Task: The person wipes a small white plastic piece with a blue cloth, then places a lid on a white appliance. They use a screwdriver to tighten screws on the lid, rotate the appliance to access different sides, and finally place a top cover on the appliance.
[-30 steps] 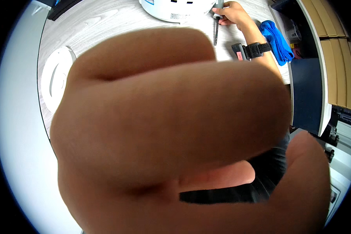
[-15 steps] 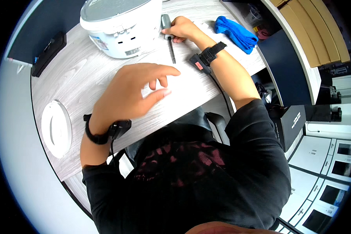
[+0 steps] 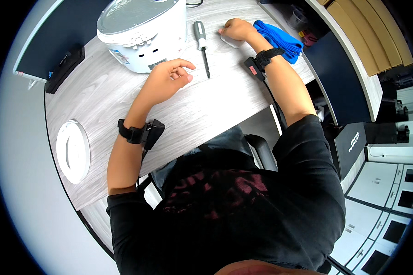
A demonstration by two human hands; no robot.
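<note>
A white rice cooker (image 3: pixel 144 43) with a grey lid top stands at the back left of the desk. My left hand (image 3: pixel 167 82) hovers beside its front, fingers loosely curved and apart, with nothing in them. A grey and white screwdriver (image 3: pixel 201 39) lies free on the desk, its dark shaft pointing toward me. To its right, my right hand (image 3: pixel 239 30) is closed over a small, pale, clear dish (image 3: pixel 232 42). The fingertips bend down at the dish, and what they pinch, if anything, is hidden. Black straps with small devices circle both wrists.
A folded blue cloth (image 3: pixel 280 41) lies just right of my right hand. At the far left rests a white ring-shaped part (image 3: pixel 73 151). A monitor (image 3: pixel 32 41) and a black box-shaped device (image 3: pixel 65 71) stand behind it; a shelf unit (image 3: pixel 328 78) bounds the right.
My right hand has let go of the screwdriver, leaving it on the desk, and moved right to the small dish. The left hand has drawn up toward the rice cooker.
</note>
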